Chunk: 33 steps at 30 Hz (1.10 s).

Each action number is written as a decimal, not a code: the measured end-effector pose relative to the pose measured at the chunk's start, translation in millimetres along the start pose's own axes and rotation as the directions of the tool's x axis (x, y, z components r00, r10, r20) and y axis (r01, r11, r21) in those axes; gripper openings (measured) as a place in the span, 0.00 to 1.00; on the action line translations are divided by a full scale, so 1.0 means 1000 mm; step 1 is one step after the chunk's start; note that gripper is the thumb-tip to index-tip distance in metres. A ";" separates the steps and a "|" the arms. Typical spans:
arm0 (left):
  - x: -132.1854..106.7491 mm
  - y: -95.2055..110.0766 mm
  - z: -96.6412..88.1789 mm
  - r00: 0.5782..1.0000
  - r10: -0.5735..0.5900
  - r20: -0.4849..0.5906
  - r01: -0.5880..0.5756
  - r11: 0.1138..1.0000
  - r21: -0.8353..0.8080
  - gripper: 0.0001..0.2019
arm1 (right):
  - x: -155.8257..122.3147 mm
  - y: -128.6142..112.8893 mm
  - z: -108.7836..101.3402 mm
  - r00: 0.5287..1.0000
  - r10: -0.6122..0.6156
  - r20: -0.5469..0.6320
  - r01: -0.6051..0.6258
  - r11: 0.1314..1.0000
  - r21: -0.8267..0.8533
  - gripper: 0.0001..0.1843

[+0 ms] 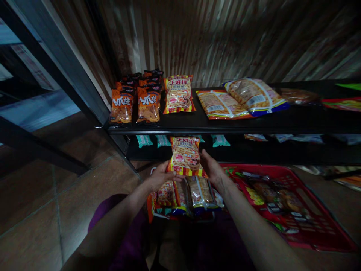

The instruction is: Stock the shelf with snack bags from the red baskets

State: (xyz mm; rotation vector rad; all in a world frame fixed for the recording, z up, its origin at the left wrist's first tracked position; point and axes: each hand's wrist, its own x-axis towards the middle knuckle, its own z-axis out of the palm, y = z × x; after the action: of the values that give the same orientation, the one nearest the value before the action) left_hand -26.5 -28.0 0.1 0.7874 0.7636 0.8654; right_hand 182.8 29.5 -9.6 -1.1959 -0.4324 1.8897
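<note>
Between my two hands a yellow and red snack bag point(185, 156) is held upright, its printed front facing me, just before the shelf edge. My left hand point(162, 176) grips its lower left corner, thumb in front. The fingers of my right hand point(211, 165) press against its right side, partly hidden behind it. Below the bag, more snack bags point(200, 192) fill a container at my knees. A matching snack bag point(178, 94) stands on the upper shelf, right of orange and black snack bags point(149, 105) in rows.
The black upper shelf point(180, 122) also bears flat-lying snack bags point(256, 96). Small teal packets point(220, 140) lie on the lower shelf point(239, 154). At right on the tiled floor is a red basket point(324, 226) with packaged snacks. A shelf post point(70, 75) rises at left.
</note>
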 end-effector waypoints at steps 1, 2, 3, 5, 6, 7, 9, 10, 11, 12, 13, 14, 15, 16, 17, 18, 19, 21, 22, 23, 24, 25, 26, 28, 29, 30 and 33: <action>0.001 0.000 0.000 0.999 0.007 -0.032 -0.008 1.000 -0.007 0.27 | 0.003 0.004 -0.004 0.999 0.011 -0.045 -0.011 1.000 -0.008 0.15; 0.002 0.000 0.000 0.998 0.016 -0.062 -0.017 1.000 -0.010 0.26 | 0.006 0.009 -0.008 0.995 0.005 -0.096 -0.006 1.000 -0.017 0.12; 0.004 -0.001 -0.001 0.996 0.027 -0.089 -0.028 1.000 -0.006 0.25 | 0.008 0.014 -0.012 0.990 -0.011 -0.139 0.007 1.000 -0.031 0.09; 0.007 -0.003 -0.003 0.988 0.056 -0.143 -0.053 0.998 0.024 0.24 | 0.010 0.025 -0.017 0.985 -0.024 -0.170 0.013 0.998 -0.064 0.07; 0.008 -0.005 -0.004 0.982 0.073 -0.174 -0.066 0.997 0.046 0.24 | 0.010 0.030 -0.017 0.987 -0.009 -0.159 -0.004 0.997 -0.079 0.07; 0.010 -0.007 -0.005 0.974 0.090 -0.206 -0.078 0.995 0.069 0.23 | 0.007 0.035 -0.016 0.992 0.015 -0.125 -0.027 0.995 -0.096 0.06; 0.013 -0.011 -0.006 0.956 0.119 -0.267 -0.094 0.990 0.106 0.22 | 0.000 0.042 -0.011 0.998 0.060 -0.002 -0.060 0.988 -0.144 0.06; 0.013 -0.013 -0.006 0.948 0.129 -0.290 -0.099 0.988 0.115 0.21 | -0.004 0.044 -0.007 0.994 0.081 0.074 -0.068 0.984 -0.166 0.07; 0.014 -0.015 -0.005 0.942 0.136 -0.307 -0.105 0.988 0.114 0.21 | -0.007 0.047 -0.003 0.985 0.095 0.143 -0.068 0.981 -0.179 0.09; 0.015 -0.017 -0.004 0.938 0.139 -0.317 -0.110 0.988 0.107 0.20 | -0.011 0.049 0.001 0.976 0.100 0.191 -0.065 0.982 -0.179 0.11; 0.015 -0.018 -0.003 0.935 0.141 -0.326 -0.115 0.988 0.099 0.20 | -0.013 0.051 0.004 0.973 0.093 0.211 -0.058 0.985 -0.164 0.12; 0.015 -0.019 -0.002 0.931 0.143 -0.335 -0.119 0.989 0.090 0.19 | -0.014 0.053 0.008 0.976 0.076 0.205 -0.049 0.990 -0.135 0.12; 0.016 -0.019 -0.001 0.928 0.142 -0.344 -0.121 0.989 0.082 0.19 | -0.015 0.055 0.010 0.980 0.059 0.189 -0.041 0.994 -0.103 0.12; 0.016 -0.020 0.000 0.924 0.142 -0.354 -0.121 0.989 0.080 0.19 | -0.014 0.057 0.012 0.985 0.045 0.168 -0.034 0.997 -0.072 0.12; 0.016 -0.020 0.001 0.921 0.142 -0.362 -0.119 0.989 0.086 0.20 | -0.013 0.058 0.013 0.988 0.037 0.149 -0.030 0.998 -0.048 0.12; 0.016 -0.020 0.001 0.920 0.142 -0.366 -0.114 0.989 0.096 0.21 | -0.012 0.059 0.013 0.991 0.029 0.128 -0.026 0.999 -0.027 0.13; 0.017 -0.020 0.001 0.919 0.142 -0.368 -0.109 0.988 0.110 0.21 | -0.010 0.060 0.013 0.994 0.022 0.106 -0.021 1.000 -0.011 0.13; 0.017 -0.020 0.001 0.918 0.142 -0.372 -0.096 0.986 0.138 0.23 | -0.007 0.061 0.013 0.999 0.002 0.054 -0.002 1.000 0.008 0.13; 0.018 -0.020 0.001 0.917 0.142 -0.373 -0.091 0.984 0.150 0.23 | -0.006 0.061 0.012 0.999 -0.008 0.031 0.008 1.000 0.009 0.13; 0.018 -0.021 0.001 0.916 0.143 -0.376 -0.087 0.983 0.161 0.23 | -0.005 0.061 0.012 1.000 -0.015 0.015 0.014 1.000 0.005 0.13; 0.018 -0.021 0.001 0.914 0.142 -0.380 -0.082 0.982 0.171 0.24 | -0.004 0.061 0.011 1.000 -0.016 0.004 0.016 1.000 -0.001 0.12; 0.018 -0.021 0.001 0.914 0.138 -0.382 -0.074 0.981 0.179 0.24 | -0.003 0.061 0.011 1.000 -0.015 -0.001 0.015 1.000 -0.011 0.12; 0.018 -0.021 0.001 0.914 0.132 -0.384 -0.064 0.981 0.184 0.24 | -0.003 0.061 0.011 1.000 -0.011 -0.004 0.011 1.000 -0.021 0.12; 0.018 -0.021 0.002 0.916 0.118 -0.383 -0.047 0.981 0.190 0.25 | -0.002 0.061 0.010 1.000 -0.006 -0.010 0.005 0.999 -0.044 0.12; 0.017 -0.020 0.002 0.918 0.115 -0.379 -0.046 0.982 0.185 0.25 | -0.002 0.060 0.010 1.000 -0.005 -0.015 0.004 0.998 -0.056 0.12; 0.016 -0.019 0.003 0.921 0.109 -0.374 -0.048 0.984 0.171 0.25 | -0.002 0.059 0.010 1.000 -0.006 -0.021 0.005 0.998 -0.064 0.11; 0.013 -0.016 0.005 0.937 0.074 -0.343 -0.049 0.995 0.083 0.26 | -0.003 0.056 0.010 0.999 -0.006 -0.031 0.003 0.997 -0.078 0.10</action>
State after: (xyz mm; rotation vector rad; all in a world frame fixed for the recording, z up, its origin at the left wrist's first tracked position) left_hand -10.9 -24.6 -13.7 0.7348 1.0907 1.0532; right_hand 149.0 -4.1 -40.3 -1.2731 -0.4952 1.8622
